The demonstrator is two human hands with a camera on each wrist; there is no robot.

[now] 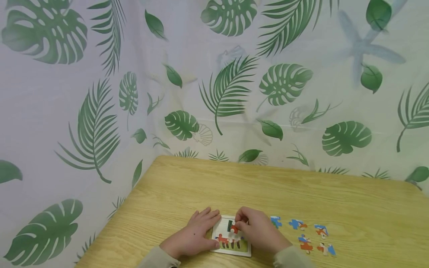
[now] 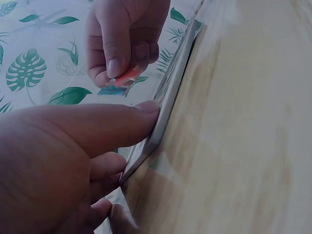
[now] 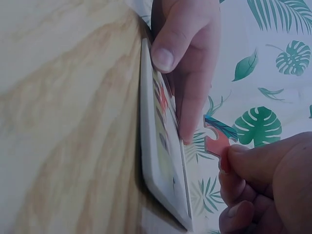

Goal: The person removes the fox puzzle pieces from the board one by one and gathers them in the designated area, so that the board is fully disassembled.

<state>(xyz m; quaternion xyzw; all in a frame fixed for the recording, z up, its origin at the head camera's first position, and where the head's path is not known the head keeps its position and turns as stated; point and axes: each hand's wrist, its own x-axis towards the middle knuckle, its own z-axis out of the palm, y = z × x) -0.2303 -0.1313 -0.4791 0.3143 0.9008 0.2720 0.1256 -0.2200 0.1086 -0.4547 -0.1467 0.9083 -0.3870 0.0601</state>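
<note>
A small white-rimmed puzzle tray (image 1: 234,254) lies on the table, with joined pieces (image 1: 231,243) of red, dark legs and green grass along its near side. My left hand (image 1: 197,234) rests at the tray's left edge with fingers extended, its thumb on the rim in the left wrist view. Over the tray, my right hand (image 1: 259,229) pinches a puzzle piece (image 3: 217,139) between thumb and fingertips. That piece is red with a dark green-blue strip, and in the right wrist view it is held up off the tray surface.
Several loose puzzle pieces in blue, red and white lie right of the tray, among them a blue-green one (image 1: 276,222) by the right hand and a red-blue one (image 1: 305,243). Leaf-printed curtains (image 1: 228,111) stand behind and left of the wooden table (image 1: 201,182).
</note>
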